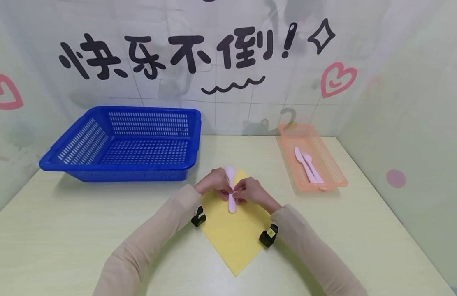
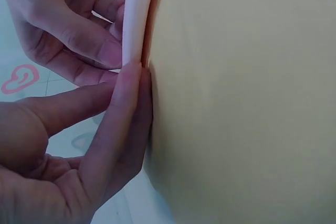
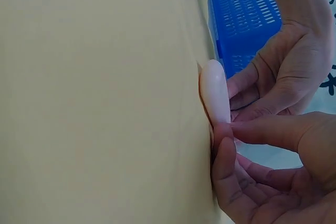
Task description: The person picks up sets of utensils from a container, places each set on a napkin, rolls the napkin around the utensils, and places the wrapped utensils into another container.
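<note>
Pinching with nearly closed fingers, the left hand (image 1: 218, 182) holds the pink plastic piece (image 1: 232, 204) near twelve o'clock on the yellow sheet (image 1: 233, 242); the right hand (image 1: 250, 190) pinches it too. Pulling harder toward three o'clock could make it slip crooked.

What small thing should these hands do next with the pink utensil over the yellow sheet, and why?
Perhaps free the right hand while the left hand steadies the utensil: both crowd its middle, and the yellow sheet beneath is spread out, not wrapped around it.
</note>
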Motion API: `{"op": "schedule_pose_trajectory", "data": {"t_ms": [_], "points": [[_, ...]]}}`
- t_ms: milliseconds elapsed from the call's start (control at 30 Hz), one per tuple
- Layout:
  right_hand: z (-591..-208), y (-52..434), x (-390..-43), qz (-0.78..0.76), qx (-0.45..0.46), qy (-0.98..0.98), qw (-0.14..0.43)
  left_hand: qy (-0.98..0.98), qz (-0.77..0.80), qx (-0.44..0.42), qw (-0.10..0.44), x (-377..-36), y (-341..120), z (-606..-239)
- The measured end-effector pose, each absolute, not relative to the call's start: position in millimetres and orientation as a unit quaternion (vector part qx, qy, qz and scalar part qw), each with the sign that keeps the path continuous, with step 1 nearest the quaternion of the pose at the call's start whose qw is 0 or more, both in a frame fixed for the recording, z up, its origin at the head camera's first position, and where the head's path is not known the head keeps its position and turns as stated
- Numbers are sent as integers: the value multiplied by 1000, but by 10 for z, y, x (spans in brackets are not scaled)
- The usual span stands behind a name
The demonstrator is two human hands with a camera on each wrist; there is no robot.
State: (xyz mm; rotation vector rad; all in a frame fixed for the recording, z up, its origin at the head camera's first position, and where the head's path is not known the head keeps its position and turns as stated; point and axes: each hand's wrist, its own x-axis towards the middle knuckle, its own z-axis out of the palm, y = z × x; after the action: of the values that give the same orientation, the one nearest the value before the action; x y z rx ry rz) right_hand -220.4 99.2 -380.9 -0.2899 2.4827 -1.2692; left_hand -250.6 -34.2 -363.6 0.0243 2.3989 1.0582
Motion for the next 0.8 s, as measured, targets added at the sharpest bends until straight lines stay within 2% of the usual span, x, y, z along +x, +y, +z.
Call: {"op": "schedule_pose_trajectory", "data": {"t_ms": [800], "points": [[-3792,963,-2189,-427,-100,884,163,895,351,52,272,-2519,-338,-3613]]}}
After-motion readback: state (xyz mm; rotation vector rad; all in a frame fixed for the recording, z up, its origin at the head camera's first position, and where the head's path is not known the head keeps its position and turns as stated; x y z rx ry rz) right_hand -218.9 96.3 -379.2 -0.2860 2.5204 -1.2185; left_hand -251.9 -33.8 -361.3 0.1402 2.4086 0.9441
